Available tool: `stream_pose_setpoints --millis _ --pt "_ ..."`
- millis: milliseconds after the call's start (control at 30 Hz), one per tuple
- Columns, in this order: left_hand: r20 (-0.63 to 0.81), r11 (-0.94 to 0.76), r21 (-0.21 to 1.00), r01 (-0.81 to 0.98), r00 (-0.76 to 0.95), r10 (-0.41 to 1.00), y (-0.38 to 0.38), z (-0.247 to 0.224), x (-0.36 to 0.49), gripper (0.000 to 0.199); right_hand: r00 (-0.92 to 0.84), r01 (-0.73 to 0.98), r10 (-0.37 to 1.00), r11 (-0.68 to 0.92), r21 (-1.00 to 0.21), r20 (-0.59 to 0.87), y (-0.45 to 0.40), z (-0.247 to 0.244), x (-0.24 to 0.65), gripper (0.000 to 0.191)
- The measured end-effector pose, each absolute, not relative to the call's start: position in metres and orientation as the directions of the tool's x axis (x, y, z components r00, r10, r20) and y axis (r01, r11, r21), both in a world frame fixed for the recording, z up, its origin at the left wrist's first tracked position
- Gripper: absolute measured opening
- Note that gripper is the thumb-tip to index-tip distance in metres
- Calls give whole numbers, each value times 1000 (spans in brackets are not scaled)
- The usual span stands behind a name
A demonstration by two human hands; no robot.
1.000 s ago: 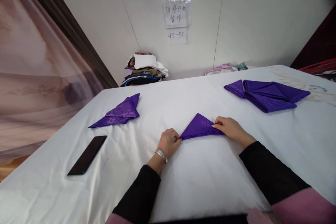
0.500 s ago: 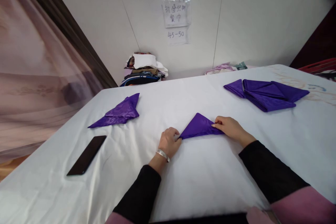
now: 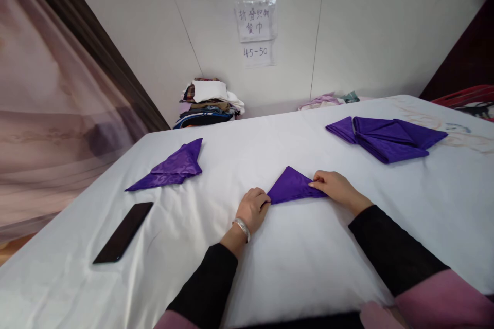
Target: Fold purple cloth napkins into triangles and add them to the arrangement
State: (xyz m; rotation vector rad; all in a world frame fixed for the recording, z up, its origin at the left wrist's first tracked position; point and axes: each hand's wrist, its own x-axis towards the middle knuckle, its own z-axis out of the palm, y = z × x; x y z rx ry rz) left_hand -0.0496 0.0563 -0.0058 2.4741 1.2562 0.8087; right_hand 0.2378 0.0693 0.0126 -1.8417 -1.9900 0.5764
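Observation:
A purple cloth [image 3: 290,185], folded into a triangle, lies on the white-covered table [image 3: 301,252] with its peak pointing away from me. My left hand [image 3: 252,209], with a silver bracelet at the wrist, pinches the cloth's left corner. At the right side of the cloth, my right hand [image 3: 335,187] has thumb and fingers closed on its edge. Another folded purple cloth [image 3: 173,167] lies to the left. Several folded purple pieces [image 3: 389,136] rest together at the right back.
A black phone-like slab [image 3: 123,233] lies at the left front. Behind the table's far edge are a stack of folded clothes [image 3: 210,105] and some pink fabric [image 3: 322,101]. A sheer curtain [image 3: 57,103] hangs at the left. Handwritten sheets [image 3: 256,20] are on the wall.
My left hand has shifted slightly right, and its fingers now close over the cloth's left corner. My right hand keeps its hold. The view has shifted a little.

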Motion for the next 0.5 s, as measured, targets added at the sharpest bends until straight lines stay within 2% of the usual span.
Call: stream_pose_setpoints --millis 200,333,500 --pt "383 -583 477 658 442 812 54 -1 -49 6 -81 843 997 62 -535 -11 69 14 237 24" --pt "425 -607 460 648 440 791 54 -1 -50 18 -80 843 997 66 -534 -4 69 13 237 24" --pt "402 -626 418 659 484 777 55 -2 -49 25 -80 850 997 68 -523 -1 70 12 238 23"
